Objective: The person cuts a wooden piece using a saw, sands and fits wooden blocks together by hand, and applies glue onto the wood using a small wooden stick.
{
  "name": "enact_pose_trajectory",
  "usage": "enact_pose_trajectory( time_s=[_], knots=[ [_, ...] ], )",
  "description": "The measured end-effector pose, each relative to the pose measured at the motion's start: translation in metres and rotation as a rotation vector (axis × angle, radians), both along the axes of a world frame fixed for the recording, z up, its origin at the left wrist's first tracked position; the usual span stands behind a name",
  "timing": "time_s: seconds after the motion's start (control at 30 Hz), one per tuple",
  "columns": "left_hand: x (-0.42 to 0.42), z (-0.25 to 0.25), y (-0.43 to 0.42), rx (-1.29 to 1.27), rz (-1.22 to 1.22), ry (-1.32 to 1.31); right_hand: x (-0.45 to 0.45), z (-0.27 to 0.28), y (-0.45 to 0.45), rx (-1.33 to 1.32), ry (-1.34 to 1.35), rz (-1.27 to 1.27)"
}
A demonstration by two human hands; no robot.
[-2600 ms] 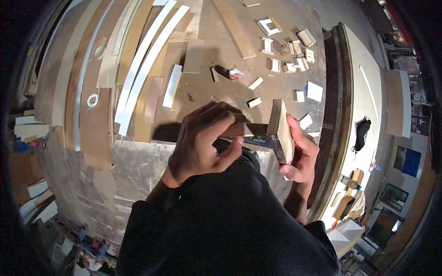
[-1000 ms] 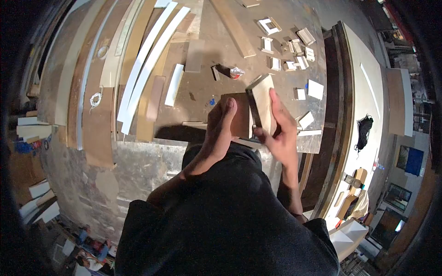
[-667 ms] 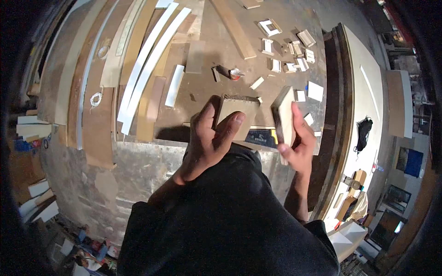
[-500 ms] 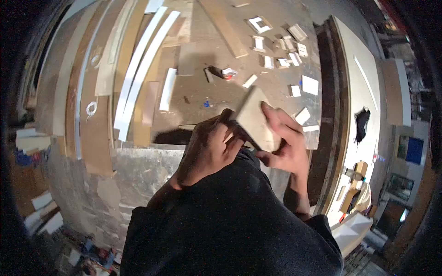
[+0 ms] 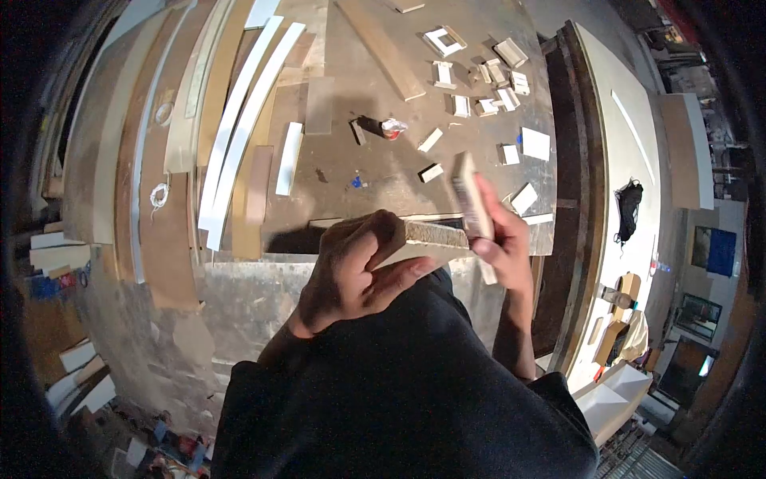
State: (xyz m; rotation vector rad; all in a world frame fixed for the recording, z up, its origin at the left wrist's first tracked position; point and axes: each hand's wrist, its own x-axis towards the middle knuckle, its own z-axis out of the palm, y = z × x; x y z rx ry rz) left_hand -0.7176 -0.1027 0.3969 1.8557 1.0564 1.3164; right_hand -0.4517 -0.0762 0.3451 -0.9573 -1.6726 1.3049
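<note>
My left hand (image 5: 351, 263) is closed on a flat wooden piece (image 5: 436, 234), its rough edge turned up towards me and my thumb along its near side. My right hand (image 5: 507, 239) grips a narrow wooden strip (image 5: 471, 195) that stands nearly upright, fingers behind it and thumb in front. The two pieces meet or overlap near my right thumb; whether they are joined I cannot tell. Just beyond my hands, a small wooden block (image 5: 431, 172) lies on the worktable (image 5: 319, 215).
Several small wooden frames and blocks (image 5: 461, 106) lie at the table's far right. Long white strips (image 5: 239, 136) and boards cover the left side. A crumpled packet (image 5: 392, 128) lies mid-table. On the pale bench (image 5: 610, 184) to the right is a black tangled item (image 5: 629, 209).
The broad pale face seen before has turned away, and rough edges now show. My right hand has brought its strip upright. A small block on the table, hidden before, is now visible.
</note>
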Motion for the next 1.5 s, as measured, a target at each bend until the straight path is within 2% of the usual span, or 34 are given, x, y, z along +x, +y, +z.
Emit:
enact_pose_trajectory(
  time_s=[0.03, 0.07, 0.13, 0.17, 0.2, 0.23, 0.3, 0.33, 0.4, 0.47, 0.53, 0.57, 0.6, 0.67, 0.73, 0.8, 0.87, 0.93, 1.0, 1.07, 1.1, 1.13, 1.2, 1.27, 1.4, 1.43, 1.5],
  knots=[
    [-0.001, 0.0, 0.002, -0.043, -0.034, 0.016, -0.001, 0.017, -0.005, -0.087, 0.046, -0.051],
    [0.0, 0.002, 0.002, -0.047, -0.039, 0.015, 0.003, 0.019, -0.006, 0.015, 0.018, -0.024],
    [0.003, 0.007, 0.003, -0.222, -0.015, 0.16, 0.002, 0.029, -0.007, 0.223, -0.029, 0.017],
    [0.01, -0.008, 0.006, -0.059, -0.019, 0.102, 0.0, 0.041, -0.009, 0.243, -0.172, 0.065],
    [0.01, -0.004, 0.005, -0.061, -0.021, 0.104, -0.012, 0.059, -0.009, 0.261, -0.316, 0.112],
    [0.009, 0.003, 0.004, -0.136, -0.008, 0.148, -0.016, 0.043, -0.003, 0.4, -0.241, 0.023],
    [0.008, 0.0, 0.005, -0.19, 0.03, 0.188, -0.009, 0.045, 0.005, 0.303, -0.508, -0.101],
    [0.008, -0.002, 0.005, -0.189, 0.035, 0.188, -0.008, 0.056, 0.007, 0.182, -0.75, -0.169],
    [0.007, -0.001, 0.004, -0.267, 0.048, 0.136, -0.007, 0.049, 0.007, 0.09, -0.697, -0.199],
    [0.005, -0.009, 0.002, -0.337, 0.033, 0.215, -0.011, 0.046, 0.004, 0.355, -0.384, -0.16],
    [0.012, -0.034, -0.001, -0.579, 0.121, -0.305, -0.02, 0.04, 0.001, 0.495, -0.208, -0.089],
    [0.007, -0.037, 0.006, -0.782, -0.125, -0.623, -0.022, 0.04, 0.0, 0.442, -0.217, -0.071],
    [0.009, -0.04, 0.009, -0.783, -0.125, -0.624, -0.024, 0.04, -0.001, 0.386, -0.225, -0.051],
    [0.016, -0.049, 0.009, -0.815, -0.097, -0.894, -0.031, 0.04, -0.001, 0.359, -0.232, -0.056],
    [0.019, -0.055, 0.007, -0.771, -0.062, -0.897, -0.035, 0.035, -0.002, 0.33, -0.253, -0.084],
    [0.019, -0.059, 0.008, -0.956, -0.062, -0.974, -0.04, 0.037, -0.003, 0.303, -0.297, -0.114],
    [0.023, -0.045, 0.019, -0.872, -0.136, -0.965, -0.043, 0.041, -0.004, 0.275, -0.342, -0.145],
    [0.032, -0.041, 0.027, -0.673, -0.209, -1.141, -0.045, 0.045, -0.006, 0.154, -0.495, -0.19],
    [0.03, -0.045, 0.026, -0.694, -0.258, -1.116, -0.047, 0.043, -0.005, 0.149, -0.486, -0.2],
    [0.037, -0.042, 0.027, -0.603, -0.177, -1.021, -0.05, 0.042, -0.003, 0.148, -0.476, -0.21],
    [0.035, -0.048, 0.032, -0.536, -0.225, -0.915, -0.051, 0.041, -0.003, 0.185, -0.431, -0.193],
    [0.036, -0.051, 0.031, -0.535, -0.226, -0.915, -0.053, 0.04, -0.003, 0.222, -0.386, -0.177],
    [0.044, -0.053, 0.032, -0.377, -0.062, -0.592, -0.06, 0.036, -0.006, 0.206, -0.317, -0.11],
    [0.047, -0.052, 0.032, -0.364, -0.08, -0.656, -0.066, 0.033, -0.013, 0.155, -0.263, -0.093],
    [0.045, -0.047, 0.034, -0.299, -0.016, -0.471, -0.069, 0.042, -0.005, 0.145, -0.299, -0.032],
    [0.046, -0.043, 0.037, -0.138, 0.003, -0.442, -0.074, 0.052, -0.001, 0.055, -0.215, -0.037],
    [0.046, -0.04, 0.041, -0.143, 0.06, -0.437, -0.084, 0.051, -0.007, -0.042, -0.054, -0.059]
  ],
)
